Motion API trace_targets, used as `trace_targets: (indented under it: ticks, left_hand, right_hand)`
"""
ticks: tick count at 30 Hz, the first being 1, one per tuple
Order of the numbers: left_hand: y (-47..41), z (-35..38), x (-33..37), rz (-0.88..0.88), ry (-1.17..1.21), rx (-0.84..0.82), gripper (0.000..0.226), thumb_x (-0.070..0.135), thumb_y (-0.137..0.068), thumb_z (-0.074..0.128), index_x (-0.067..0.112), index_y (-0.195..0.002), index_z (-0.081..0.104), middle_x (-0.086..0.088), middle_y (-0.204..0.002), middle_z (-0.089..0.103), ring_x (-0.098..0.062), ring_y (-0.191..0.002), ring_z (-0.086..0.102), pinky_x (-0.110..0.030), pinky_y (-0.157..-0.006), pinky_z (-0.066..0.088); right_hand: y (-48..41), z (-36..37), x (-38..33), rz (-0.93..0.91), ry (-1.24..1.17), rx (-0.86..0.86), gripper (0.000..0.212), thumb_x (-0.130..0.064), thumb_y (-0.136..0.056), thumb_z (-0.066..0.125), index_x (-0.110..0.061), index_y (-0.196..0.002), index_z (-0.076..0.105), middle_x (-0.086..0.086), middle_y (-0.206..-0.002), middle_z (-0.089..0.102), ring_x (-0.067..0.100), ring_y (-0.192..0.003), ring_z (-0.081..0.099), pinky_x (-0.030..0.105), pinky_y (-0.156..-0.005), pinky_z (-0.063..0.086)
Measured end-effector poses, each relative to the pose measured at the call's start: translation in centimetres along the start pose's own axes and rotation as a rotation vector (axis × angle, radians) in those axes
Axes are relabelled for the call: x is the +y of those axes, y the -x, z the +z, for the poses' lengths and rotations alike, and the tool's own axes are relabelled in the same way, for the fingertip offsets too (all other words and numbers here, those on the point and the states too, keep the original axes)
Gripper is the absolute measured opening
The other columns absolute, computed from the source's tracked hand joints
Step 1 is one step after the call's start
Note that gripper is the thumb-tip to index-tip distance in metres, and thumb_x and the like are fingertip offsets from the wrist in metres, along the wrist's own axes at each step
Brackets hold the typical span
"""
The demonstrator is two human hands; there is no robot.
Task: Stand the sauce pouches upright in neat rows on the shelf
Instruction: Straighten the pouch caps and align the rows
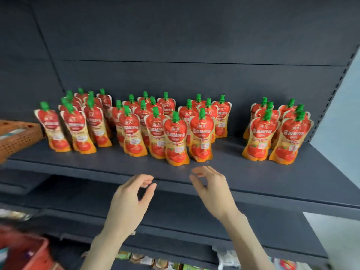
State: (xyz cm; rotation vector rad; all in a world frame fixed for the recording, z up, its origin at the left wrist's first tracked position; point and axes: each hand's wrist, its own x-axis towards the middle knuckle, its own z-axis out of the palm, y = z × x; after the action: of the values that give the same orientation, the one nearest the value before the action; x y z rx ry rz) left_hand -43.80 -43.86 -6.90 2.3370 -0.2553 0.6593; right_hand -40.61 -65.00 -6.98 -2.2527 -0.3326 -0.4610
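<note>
1. The sauce pouches point(155, 133) are all on the dark shelf point(233, 168), spread across the middle of the frame. Every one stands with its green cap up, so the long axis runs top to bottom.
2. They sit in three bunches: a left bunch point(78, 123), a middle bunch point(140, 121) and a right bunch point(276, 133), with bare shelf between the middle and right ones. The rows look a bit ragged and a few pouches lean. The back ones are too blurry to judge.
3. Two front pouches point(176, 142) stick out furthest toward the shelf's front edge, just right of centre.
4. Both hands are at lower centre, right below that pair in the frame. The left hand point(129, 199) is empty, fingers loosely curved and thumb apart. The right hand point(212, 190) is the same deal, relaxed with nothing pinched.
5. The right hand is the nearer one: its fingertips are up over the shelf's front edge, just under the front pouches, not touching. The left hand sits lower and further left.
6. Guess: the stocking looks mostly done. The next move is probably a short reach straight up-frame to nudge that pair into line.
7. Around it: a brown basket point(19, 137) at the left edge and a red crate point(29, 254) in the lower left corner.
</note>
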Motion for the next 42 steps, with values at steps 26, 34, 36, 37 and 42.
trace_targets:
  ticks: [26, 34, 36, 37, 42]
  left_hand:
    - [-31.4, -21.8, -26.5, -0.019, 0.038, 0.118, 0.008, 0.022, -0.088, 0.061, 0.02, -0.095, 0.065, 0.013, -0.089, 0.064, 0.008, -0.084, 0.055, -0.006, -0.072, 0.037]
    - [-41.6, -20.9, -34.9, -0.074, 0.064, -0.16, 0.023, 0.028, -0.088, 0.062, 0.018, -0.109, 0.061, 0.007, -0.104, 0.062, -0.011, -0.102, 0.057, -0.029, -0.096, 0.044]
    - [-43.3, -20.3, -36.8, -0.091, 0.089, -0.212, 0.03, 0.029, -0.088, 0.061, 0.015, -0.115, 0.059, 0.003, -0.11, 0.061, -0.013, -0.106, 0.056, -0.029, -0.097, 0.042]
    - [-44.1, -20.0, -37.7, -0.103, 0.114, -0.237, 0.032, 0.029, -0.088, 0.061, 0.014, -0.117, 0.058, 0.002, -0.112, 0.06, -0.013, -0.107, 0.055, -0.027, -0.096, 0.042]
    - [-46.9, -18.8, -41.1, -0.113, 0.201, -0.354, 0.033, 0.034, -0.089, 0.058, 0.016, -0.117, 0.058, 0.003, -0.111, 0.06, -0.011, -0.107, 0.055, -0.023, -0.091, 0.04]
  right_hand:
    - [-34.9, 22.1, -22.6, -0.185, -0.056, -0.085, 0.02, -0.023, -0.092, 0.056, -0.011, -0.104, 0.065, 0.002, -0.101, 0.068, 0.012, -0.091, 0.06, 0.026, -0.084, 0.048]
    - [-43.6, 26.7, -21.6, -0.027, 0.029, -0.181, 0.025, -0.027, -0.092, 0.057, -0.01, -0.11, 0.062, 0.004, -0.105, 0.063, 0.016, -0.094, 0.056, 0.024, -0.077, 0.04]
    - [-45.1, 27.8, -21.0, 0.034, 0.057, -0.197, 0.031, -0.028, -0.091, 0.058, -0.009, -0.116, 0.059, 0.008, -0.115, 0.062, 0.019, -0.099, 0.056, 0.026, -0.08, 0.041]
    - [-45.8, 28.3, -20.8, 0.066, 0.068, -0.202, 0.033, -0.029, -0.091, 0.058, -0.009, -0.118, 0.058, 0.008, -0.118, 0.061, 0.02, -0.105, 0.056, 0.025, -0.083, 0.041]
    - [-48.2, 31.0, -19.8, 0.183, 0.106, -0.277, 0.038, -0.033, -0.089, 0.06, -0.011, -0.119, 0.056, 0.009, -0.119, 0.062, 0.022, -0.108, 0.058, 0.029, -0.09, 0.046]
